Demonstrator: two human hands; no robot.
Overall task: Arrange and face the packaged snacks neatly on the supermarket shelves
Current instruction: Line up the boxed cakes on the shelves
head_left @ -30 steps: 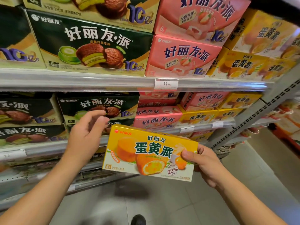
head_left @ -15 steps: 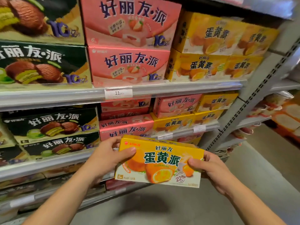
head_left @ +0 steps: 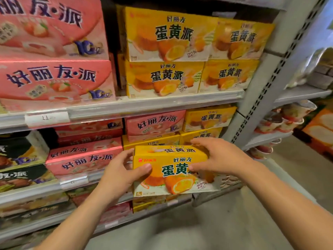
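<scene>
I hold a yellow egg-yolk pie box (head_left: 173, 179) face-out in front of the middle shelf (head_left: 108, 177). My left hand (head_left: 122, 172) grips its left end, thumb on the front. My right hand (head_left: 219, 156) lies over its top right corner, fingers spread across the top. Just behind it sit more yellow boxes (head_left: 200, 136) on that shelf, with a pink box (head_left: 155, 123) stacked on top of one of them. The upper shelf (head_left: 144, 103) carries two rows of yellow boxes (head_left: 165, 78) beside pink strawberry pie boxes (head_left: 54, 82).
Dark green pie boxes (head_left: 19, 159) fill the left of the middle shelf. A grey slotted upright (head_left: 266, 83) bounds the bay on the right, with cup snacks (head_left: 286, 118) on shelves beyond it. Grey floor (head_left: 198, 230) lies below.
The view has swung right and closer to the shelves. The yellow box has moved in toward the middle shelf's yellow stack, and my right hand has shifted from its right end to its top.
</scene>
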